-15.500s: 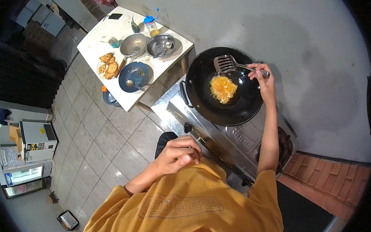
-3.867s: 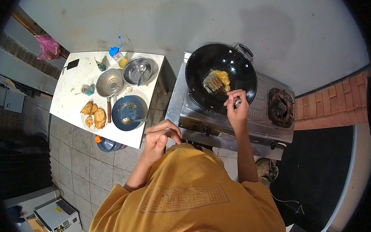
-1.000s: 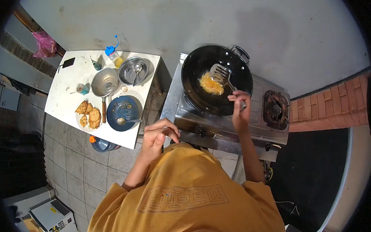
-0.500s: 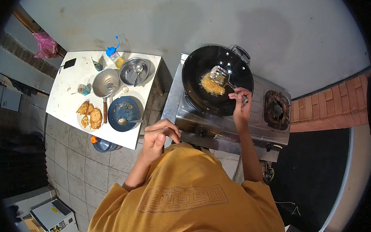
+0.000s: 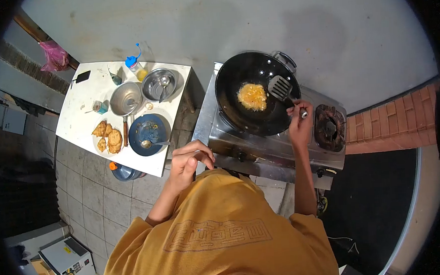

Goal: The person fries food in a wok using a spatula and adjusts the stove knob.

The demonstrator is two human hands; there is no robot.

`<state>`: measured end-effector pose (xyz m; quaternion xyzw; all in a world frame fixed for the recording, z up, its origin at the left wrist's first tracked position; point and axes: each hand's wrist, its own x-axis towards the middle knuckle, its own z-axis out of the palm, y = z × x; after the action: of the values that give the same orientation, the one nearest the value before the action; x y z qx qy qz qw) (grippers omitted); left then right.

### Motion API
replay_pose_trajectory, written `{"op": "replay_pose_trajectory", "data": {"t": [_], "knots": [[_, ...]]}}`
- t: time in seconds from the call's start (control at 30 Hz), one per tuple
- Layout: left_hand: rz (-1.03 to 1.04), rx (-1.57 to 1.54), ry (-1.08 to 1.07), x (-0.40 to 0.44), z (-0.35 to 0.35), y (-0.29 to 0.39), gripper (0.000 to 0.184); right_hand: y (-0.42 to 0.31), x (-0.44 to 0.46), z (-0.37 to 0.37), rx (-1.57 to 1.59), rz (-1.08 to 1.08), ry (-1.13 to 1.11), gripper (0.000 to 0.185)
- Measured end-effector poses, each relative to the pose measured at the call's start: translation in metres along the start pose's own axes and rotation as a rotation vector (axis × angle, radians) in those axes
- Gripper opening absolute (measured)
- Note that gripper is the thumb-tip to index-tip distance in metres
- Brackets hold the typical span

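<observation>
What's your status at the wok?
Right hand gripping spatula, beside the egg-like food in wok. Left hand holding nothing visible, near shirt. Nothing seen blocking the food.

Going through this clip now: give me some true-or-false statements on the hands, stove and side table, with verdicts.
1. The right hand holds a slotted spatula. True.
2. The left hand grips the blue-capped bottle. False: the left hand is by the shirt front, with nothing visible in it.
3. A spoon rests in the blue dish. True.
4. The wok stands over the burner nearest the bricks. False: that burner is uncovered; the wok is on the stove's other side.
5. Yellow-orange food lies in the wok. True.
</observation>
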<state>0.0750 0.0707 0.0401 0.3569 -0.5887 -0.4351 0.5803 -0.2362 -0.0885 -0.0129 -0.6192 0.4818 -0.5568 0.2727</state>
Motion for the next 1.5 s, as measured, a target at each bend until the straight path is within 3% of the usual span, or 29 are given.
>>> {"op": "replay_pose_trajectory", "data": {"t": [0.33, 0.47, 0.63, 0.73, 0.8, 0.93, 1.07, 1.17, 1.27, 1.33, 1.5], "knots": [[0.044, 0.068, -0.021, 0.003, -0.001, 0.004, 0.074, 0.002, 0.007, 0.002, -0.121, 0.036, -0.037, 0.007], [-0.018, 0.037, 0.013, 0.001, 0.0, 0.004, 0.075, -0.008, 0.008, 0.008, 0.018, 0.09, -0.016, 0.004], [0.051, 0.088, -0.015, 0.005, 0.0, 0.005, 0.074, -0.025, 0.01, 0.008, 0.209, 0.043, -0.019, 0.004], [0.017, 0.034, 0.008, 0.002, 0.003, 0.003, 0.073, -0.028, 0.011, 0.004, 0.12, 0.046, -0.078, 0.001], [0.018, 0.037, 0.013, 0.002, 0.003, 0.001, 0.073, -0.022, 0.01, 0.001, -0.183, -0.247, -0.246, 0.005], [0.032, 0.056, 0.015, 0.003, 0.002, 0.001, 0.073, -0.041, 0.002, 0.004, -0.177, -0.213, -0.429, 0.008], [0.048, 0.076, 0.015, 0.004, 0.002, 0.001, 0.074, -0.039, -0.002, 0.004, -0.245, -0.234, -0.466, 0.007], [0.041, 0.072, 0.022, 0.003, 0.003, 0.001, 0.074, -0.033, -0.003, 0.005, -0.256, -0.274, -0.428, 0.005], [0.013, 0.048, 0.028, 0.002, 0.003, -0.001, 0.074, -0.01, -0.007, 0.013, -0.109, -0.204, -0.248, 0.005], [0.044, 0.069, 0.007, 0.004, 0.002, 0.0, 0.073, 0.0, -0.005, 0.024, 0.386, 0.077, -0.002, 0.008], [0.035, 0.064, 0.006, 0.004, 0.005, 0.002, 0.073, 0.017, 0.001, 0.033, 0.392, 0.167, 0.045, 0.012]]}}
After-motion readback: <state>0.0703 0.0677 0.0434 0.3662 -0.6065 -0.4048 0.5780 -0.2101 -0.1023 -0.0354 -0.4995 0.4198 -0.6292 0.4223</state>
